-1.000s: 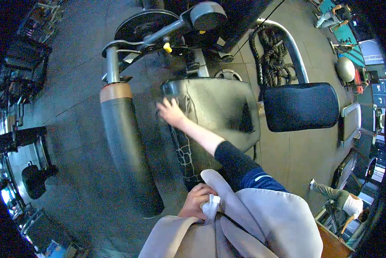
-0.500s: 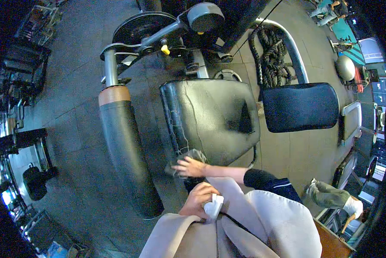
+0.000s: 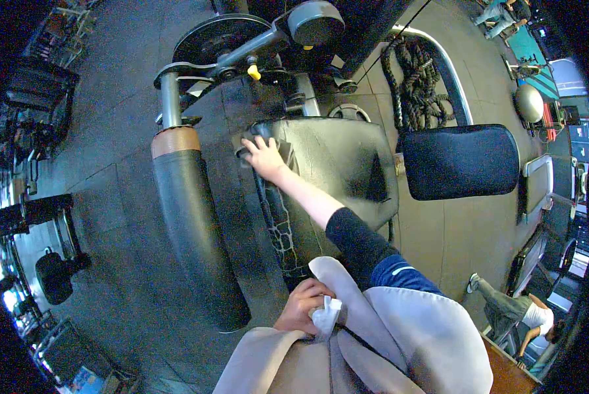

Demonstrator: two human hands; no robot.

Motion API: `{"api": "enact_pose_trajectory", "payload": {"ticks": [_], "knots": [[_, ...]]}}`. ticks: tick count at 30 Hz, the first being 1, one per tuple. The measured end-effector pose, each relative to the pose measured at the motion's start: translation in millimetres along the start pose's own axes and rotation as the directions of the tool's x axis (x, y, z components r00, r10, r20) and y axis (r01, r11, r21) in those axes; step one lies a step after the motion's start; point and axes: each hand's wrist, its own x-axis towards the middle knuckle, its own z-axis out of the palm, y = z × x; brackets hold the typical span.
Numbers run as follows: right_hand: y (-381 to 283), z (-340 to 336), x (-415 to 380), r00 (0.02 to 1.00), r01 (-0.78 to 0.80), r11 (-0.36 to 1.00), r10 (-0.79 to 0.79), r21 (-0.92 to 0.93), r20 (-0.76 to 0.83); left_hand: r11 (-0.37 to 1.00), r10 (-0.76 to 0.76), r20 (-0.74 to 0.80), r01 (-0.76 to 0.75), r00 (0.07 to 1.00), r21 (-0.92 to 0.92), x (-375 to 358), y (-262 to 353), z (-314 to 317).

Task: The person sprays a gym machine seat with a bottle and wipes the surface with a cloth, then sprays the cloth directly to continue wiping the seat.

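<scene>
Two hands, one cracked seat and probably two distant people show.

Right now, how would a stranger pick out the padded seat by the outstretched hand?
Find the grey metal arm at the picture's top, then look below, between the long padded roller at left and the smaller pad at right. The padded seat is the broad one, the right hand at its upper left corner. Web-like cracks down its left side set it apart; neither neighbour shows any.
</scene>
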Motion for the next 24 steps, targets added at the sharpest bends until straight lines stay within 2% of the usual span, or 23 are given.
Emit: {"api": "enact_pose_trajectory", "payload": {"ticks": [4,10,12,13,16,19,20,21,22,24], "knots": [[-44.2,2.1,-59.9,0.977,0.207,0.974,-0.201,-0.086,0.076,1.0,0.021,0.005,-0.021,1.0,-0.021,7.4,1.9,0.5],[-97.1,-7.5,-187.0,0.936,0.345,0.931,-0.35,0.115,0.025,1.0,0.014,0.006,-0.014,1.0,0.017,10.0,6.4,1.2],[-108.4,-12.0,-221.3,0.913,0.394,0.911,-0.403,0.125,0.06,1.0,0.006,0.026,-0.006,1.0,-0.006,9.9,4.4,1.5],[-111.1,-15.9,-231.6,0.913,0.402,0.903,-0.408,0.151,0.007,1.0,-0.008,0.044,0.009,0.999,-0.03,8.7,3.4,0.8],[-99.5,-16.6,-234.0,0.864,0.481,0.838,-0.503,0.258,0.022,0.999,-0.016,0.049,0.019,0.999,-0.048,9.6,3.7,1.8],[-75.3,-14.5,-192.9,0.866,0.482,0.842,-0.499,0.242,0.013,0.999,-0.003,0.038,0.005,0.999,-0.039,9.7,1.1,3.6],[-65.1,-12.6,-173.9,0.884,0.463,0.861,-0.467,0.213,-0.033,0.999,0.004,0.037,-0.002,0.999,-0.036,9.1,0.1,3.4],[-52.6,-12.5,-151.7,0.892,0.44,0.877,-0.452,0.195,0.019,0.999,0.001,0.034,0.0,0.999,-0.037,9.1,-0.3,3.1],[-38.6,-14.3,-126.0,0.905,0.425,0.904,-0.424,0.045,-0.028,0.999,-0.001,0.032,0.002,0.999,-0.039,9.8,-0.7,2.4],[-11.8,-11.9,-76.2,0.946,0.309,0.951,-0.31,-0.03,-0.097,0.999,-0.01,0.03,0.011,1.0,-0.041,8.9,0.2,3.9]]}}
